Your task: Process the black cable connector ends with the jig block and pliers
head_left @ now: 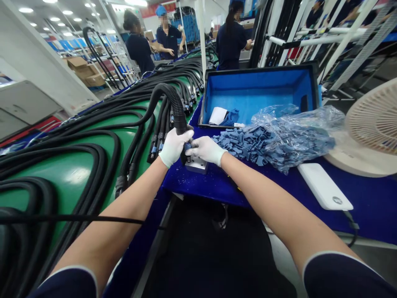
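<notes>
Both my hands wear white gloves. My left hand [173,145] is wrapped round the end of a black corrugated hose [173,101] that arches up from the green belt. My right hand [207,150] is closed at the hose's blue connector tip [187,147], fingers pinched against it, just above a small white block [197,165] on the blue table. A heap of small blue plastic parts [248,142] lies right of my right hand, spilling from a clear plastic bag [294,132].
Many black hoses [93,145] lie along the green conveyor [71,169]. An open blue case [257,93] stands behind the parts. A white fan [372,124] and a white flat device [324,186] sit at right. Three people work at the far end.
</notes>
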The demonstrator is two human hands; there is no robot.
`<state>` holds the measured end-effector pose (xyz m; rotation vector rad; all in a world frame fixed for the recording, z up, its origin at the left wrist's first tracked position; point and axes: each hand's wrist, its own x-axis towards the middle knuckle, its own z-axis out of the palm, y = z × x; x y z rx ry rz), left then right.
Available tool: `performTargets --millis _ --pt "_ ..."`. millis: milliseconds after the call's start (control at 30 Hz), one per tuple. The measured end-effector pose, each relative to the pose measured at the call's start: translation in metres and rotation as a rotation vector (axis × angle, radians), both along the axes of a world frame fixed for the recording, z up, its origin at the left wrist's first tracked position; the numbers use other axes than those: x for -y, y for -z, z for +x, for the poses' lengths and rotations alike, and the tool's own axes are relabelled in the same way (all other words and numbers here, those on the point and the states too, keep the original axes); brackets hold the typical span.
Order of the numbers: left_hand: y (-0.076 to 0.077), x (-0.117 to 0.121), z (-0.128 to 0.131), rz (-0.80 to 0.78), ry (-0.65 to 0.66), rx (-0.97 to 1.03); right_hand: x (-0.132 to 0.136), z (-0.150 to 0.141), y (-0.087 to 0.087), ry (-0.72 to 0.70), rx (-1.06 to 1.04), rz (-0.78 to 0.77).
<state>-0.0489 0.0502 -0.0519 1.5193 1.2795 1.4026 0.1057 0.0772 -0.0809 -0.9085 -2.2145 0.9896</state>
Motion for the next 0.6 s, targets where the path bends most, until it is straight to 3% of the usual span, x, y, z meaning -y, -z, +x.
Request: performTargets --millis 200,267,333,367,467,533,600 --pt "-0.002 0.002 -0.004 0.018 0.015 0.009 -0.006 0.0 0.003 0.03 0.061 -0.096" --pt "-0.004 0.012 -0.027 0.062 -0.09 0.044 -0.004 0.001 0.002 0.029 0.091 -0.088" --pt "-0.005 0.032 -0.067 0.063 -0.263 0.049 -0.003 0.001 0.002 0.019 0.116 -0.06" --pt "-0.005 0.047 -0.092 0.04 -0.352 0.027 -0.003 0.001 0.003 0.015 0.123 -0.048" --pt "-0.003 0.111 -0.167 -0.179 -0.655 -0.303 -0.004 0.0 0.008 0.009 0.142 0.008" --pt "0.001 0.163 -0.205 -0.286 -0.733 -0.388 -0.005 -0.003 0.012 0.017 0.161 0.062" --pt "0.009 0.213 -0.228 -0.423 -0.729 -0.488 -0.005 -0.005 0.015 0.033 0.183 0.109"
